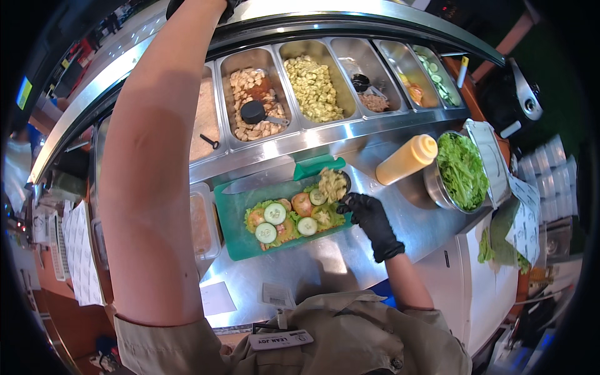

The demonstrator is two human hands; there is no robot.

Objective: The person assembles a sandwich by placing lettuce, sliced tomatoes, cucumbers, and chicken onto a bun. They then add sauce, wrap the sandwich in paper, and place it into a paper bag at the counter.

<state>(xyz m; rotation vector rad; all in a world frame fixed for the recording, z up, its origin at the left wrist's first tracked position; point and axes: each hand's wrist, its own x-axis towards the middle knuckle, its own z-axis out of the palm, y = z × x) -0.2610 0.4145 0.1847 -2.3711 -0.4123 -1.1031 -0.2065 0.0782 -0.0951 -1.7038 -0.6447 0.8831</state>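
Note:
My right hand [375, 226], in a black glove, is closed round a small black scoop [347, 181] heaped with chunky yellowish filling [332, 184]. The scoop is over the right part of a green cutting board [240, 245]. Lettuce, tomato slices and cucumber slices [274, 214] are laid in a long row on the board; what is under them is mostly hidden. Along the board's far edge lies a knife with a green handle [319, 166]. My left arm reaches up across the view; only bits of my black-gloved left hand [230, 9] show at the top edge, its fingers hidden.
Metal pans with chopped meat [250, 84], yellow filling [310, 84] and cucumber slices [431, 69] line the back. A yellow squeeze bottle [406, 160] and a bowl of lettuce [462, 170] stand right. Left of the board is a clear plastic container [203, 219].

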